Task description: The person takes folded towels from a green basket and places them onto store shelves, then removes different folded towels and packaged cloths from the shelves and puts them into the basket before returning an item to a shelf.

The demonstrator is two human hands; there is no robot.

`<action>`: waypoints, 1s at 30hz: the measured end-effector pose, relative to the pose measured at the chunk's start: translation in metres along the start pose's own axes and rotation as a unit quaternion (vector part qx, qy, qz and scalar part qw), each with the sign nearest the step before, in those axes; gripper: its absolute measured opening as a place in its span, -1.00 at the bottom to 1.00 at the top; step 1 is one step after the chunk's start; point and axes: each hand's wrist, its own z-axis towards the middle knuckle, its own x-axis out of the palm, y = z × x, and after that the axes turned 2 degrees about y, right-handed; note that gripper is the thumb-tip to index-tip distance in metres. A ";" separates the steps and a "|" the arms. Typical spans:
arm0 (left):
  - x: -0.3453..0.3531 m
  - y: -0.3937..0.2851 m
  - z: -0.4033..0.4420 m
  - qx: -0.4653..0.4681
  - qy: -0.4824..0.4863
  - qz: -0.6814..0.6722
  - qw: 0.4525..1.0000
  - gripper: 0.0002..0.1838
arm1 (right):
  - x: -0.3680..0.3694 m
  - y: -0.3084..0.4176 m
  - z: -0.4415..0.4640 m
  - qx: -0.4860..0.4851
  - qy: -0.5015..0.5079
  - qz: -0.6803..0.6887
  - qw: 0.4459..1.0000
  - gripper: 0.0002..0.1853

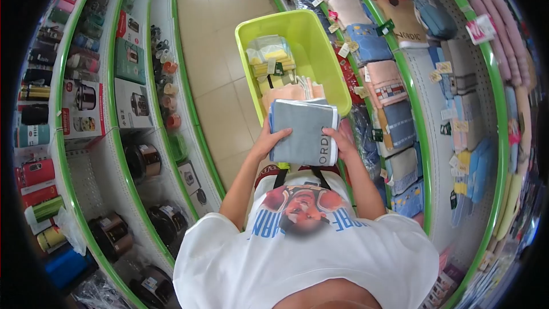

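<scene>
Between my two hands is a stack of folded towels [302,131], grey on top with dark lettering along the right side. My left hand [271,139] grips its left edge, thumb lying on top. On the opposite edge my right hand [341,142] holds on the same way. Just beyond the stack stands a lime-green plastic bin [320,40]. Inside it lie a peach folded towel [280,92] and a yellow and grey patterned towel bundle [271,54] with a dark tag. The held stack overlaps the bin's near end in view, and its underside is hidden.
Shelves on the right carry folded towels, among them a blue one [369,42] and a peach striped one [384,82], with hanging tags. Shelves on the left hold boxed cookers [86,103], dark pots [143,160] and cups. A tiled floor [220,74] runs between them.
</scene>
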 end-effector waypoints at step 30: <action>-0.017 0.035 0.102 0.041 -0.197 0.364 0.909 -0.59 | -0.057 -0.070 0.384 0.150 -0.030 -0.133 0.979 -0.46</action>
